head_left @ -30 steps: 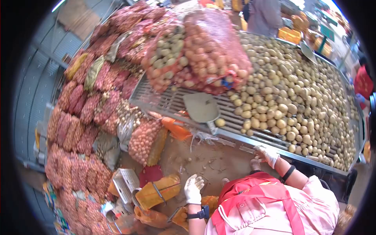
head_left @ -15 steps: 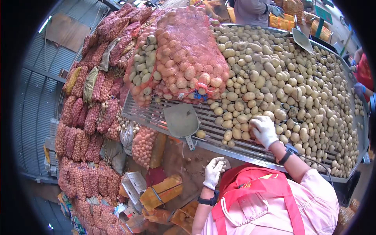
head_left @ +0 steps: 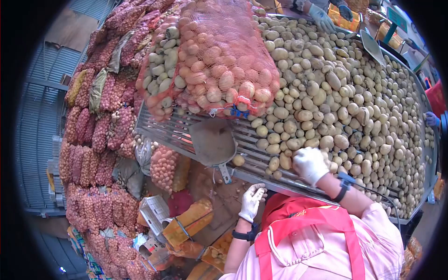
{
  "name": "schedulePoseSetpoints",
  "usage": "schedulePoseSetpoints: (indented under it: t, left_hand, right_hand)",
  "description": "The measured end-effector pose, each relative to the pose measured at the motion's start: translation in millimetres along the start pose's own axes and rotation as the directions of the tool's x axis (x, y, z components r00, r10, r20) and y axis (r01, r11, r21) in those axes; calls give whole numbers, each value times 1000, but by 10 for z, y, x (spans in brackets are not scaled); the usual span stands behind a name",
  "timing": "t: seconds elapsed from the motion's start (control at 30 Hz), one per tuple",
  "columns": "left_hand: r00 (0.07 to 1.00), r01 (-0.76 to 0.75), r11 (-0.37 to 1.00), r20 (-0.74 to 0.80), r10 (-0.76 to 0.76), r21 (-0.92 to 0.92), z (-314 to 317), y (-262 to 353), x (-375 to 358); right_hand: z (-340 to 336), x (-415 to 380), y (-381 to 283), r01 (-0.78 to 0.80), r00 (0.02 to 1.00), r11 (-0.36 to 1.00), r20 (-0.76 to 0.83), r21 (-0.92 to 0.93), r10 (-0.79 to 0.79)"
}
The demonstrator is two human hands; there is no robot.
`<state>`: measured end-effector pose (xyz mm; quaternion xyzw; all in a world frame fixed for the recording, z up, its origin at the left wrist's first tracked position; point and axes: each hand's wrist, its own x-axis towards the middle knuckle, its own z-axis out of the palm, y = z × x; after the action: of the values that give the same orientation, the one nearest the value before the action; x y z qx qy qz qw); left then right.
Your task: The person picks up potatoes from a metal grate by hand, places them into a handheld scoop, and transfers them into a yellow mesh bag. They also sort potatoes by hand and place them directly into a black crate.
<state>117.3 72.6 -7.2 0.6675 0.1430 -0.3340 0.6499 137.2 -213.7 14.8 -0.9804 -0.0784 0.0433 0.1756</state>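
Note:
My right hand [head_left: 310, 165], in a white glove with a dark band at the wrist, reaches down onto the near edge of the loose potatoes [head_left: 326, 102]. Its fingers bend away from view, so whether they grip a potato is hidden. A yellowish potato [head_left: 285, 161] lies just left of it. My left hand [head_left: 252, 201], also gloved, hovers in front of the slatted metal sorting table [head_left: 254, 154], palm side turned inward. Its fingers are loosely curved and apart, and no object shows in them. A metal scoop [head_left: 213, 141] rests on the slats between the hands and the sacks.
A large red mesh sack of potatoes [head_left: 224, 60] stands on the table's left part. Stacked mesh sacks [head_left: 100, 205] rise at the left. Yellow crates [head_left: 189, 221] sit on the floor below. Another person's gloved hand [head_left: 322, 18] is at the far edge, near a second scoop [head_left: 372, 48].
The camera view has shifted slightly. My right hand has moved a little lower, over the near potatoes. The other person's hand now reaches onto the far potatoes. My left hand stays much the same.

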Motion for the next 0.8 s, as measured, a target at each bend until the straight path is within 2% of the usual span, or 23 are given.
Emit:
schedulePoseSetpoints:
  t: [0.03, 0.13, 0.2, 0.3, 0.33, 0.37, 0.43, 0.47, 0.5, 0.53, 0.57, 0.63, 0.67, 0.73, 0.77, 0.8]
  left_hand:
    - [1000, -10, 1000, -1, 10, 11, 14, 29, 38]
    - [1000, -27, 1000, -1, 27, -5, 62, 166, 86]
    - [999, -38, 999, -1, 38, -27, 65, 185, 100]
    - [999, -41, 998, -2, 41, -40, 85, 166, 111]
    - [1000, -30, 999, -5, 30, -39, 95, 162, 118]
    - [1000, -21, 999, -8, 21, -39, 109, 163, 130]
    - [999, -29, 999, 24, 30, -19, 171, 222, 132]
    - [998, -28, 999, 48, 29, -27, 200, 241, 144]
    - [997, -29, 999, 75, 32, -34, 238, 267, 164]
    - [995, -21, 998, 100, 28, -67, 301, 284, 184]
    - [979, -72, 992, 180, 91, -106, 357, 323, 190]
    - [919, -159, 968, 328, 217, -193, 483, 427, 201]
    - [936, 33, 956, 344, 72, -291, 568, 459, 257]
    - [920, -92, 957, 345, 187, -275, 788, 509, 269]
    - [922, 9, 921, 359, 143, -390, 883, 516, 305]
    - [923, 109, 861, 373, 98, -497, 978, 522, 341]
  right_hand:
    - [86, 23, -104, 127, 987, 992, -103, 14, -125]
    - [697, 244, -166, 82, 995, 996, -49, -36, -84]
    - [810, 329, -170, 70, 997, 997, -31, -26, -71]
    - [527, 358, -161, 16, 997, 989, 68, 150, -26]
    - [482, 353, -122, 7, 1000, 955, 18, 296, -13]
    - [503, 359, -61, -47, 999, 872, 34, 487, 34]
    - [412, 386, -28, -149, 988, 589, 95, 794, 122]
    - [227, 326, -49, -390, 918, 188, 365, 901, 155]
    - [112, 288, -32, -481, 870, 57, 469, 875, 149]
    - [161, 247, 8, -433, 894, 58, 420, 900, 155]
    - [211, 198, 46, -383, 915, 60, 369, 922, 162]
    - [-7, 94, 17, -485, 863, 90, 459, 870, 213]
    - [-81, 40, 5, -534, 832, 99, 501, 840, 239]
    - [25, -86, 8, -348, 925, 312, 269, 884, 270]
    - [61, -141, 21, -250, 953, 418, 147, 874, 265]
    - [-1, -205, 44, -234, 949, 398, 120, 887, 291]
